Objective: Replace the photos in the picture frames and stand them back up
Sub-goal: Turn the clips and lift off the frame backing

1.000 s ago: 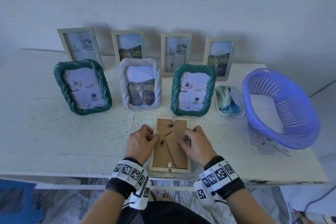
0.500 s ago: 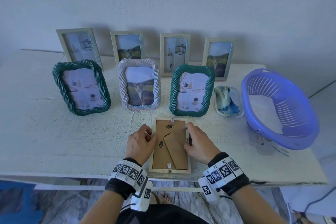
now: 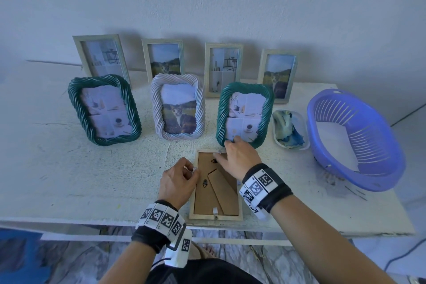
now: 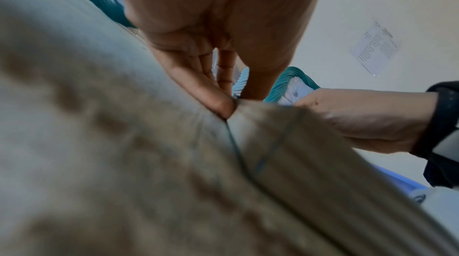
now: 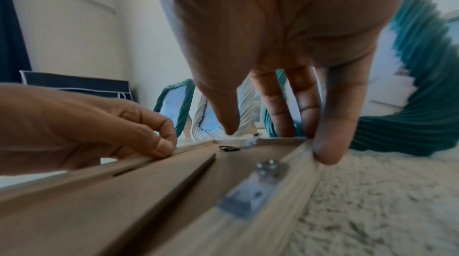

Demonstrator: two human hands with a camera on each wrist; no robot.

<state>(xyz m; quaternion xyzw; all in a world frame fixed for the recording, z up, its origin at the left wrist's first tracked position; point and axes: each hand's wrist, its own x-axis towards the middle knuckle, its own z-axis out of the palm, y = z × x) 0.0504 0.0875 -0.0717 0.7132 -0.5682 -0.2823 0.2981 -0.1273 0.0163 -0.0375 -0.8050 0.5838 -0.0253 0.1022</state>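
A wooden picture frame (image 3: 216, 188) lies face down at the near edge of the white table (image 3: 69, 168), its brown backing board and folded stand facing up. The left hand (image 3: 177, 182) rests at the frame's left edge, fingers curled, fingertips pressing on the rim by a small metal tab. The right hand (image 3: 239, 157) reaches over the frame's far right corner, fingers fairly straight and spread, tips touching the far rim. Just beyond stands a green rope-edged frame (image 3: 244, 114).
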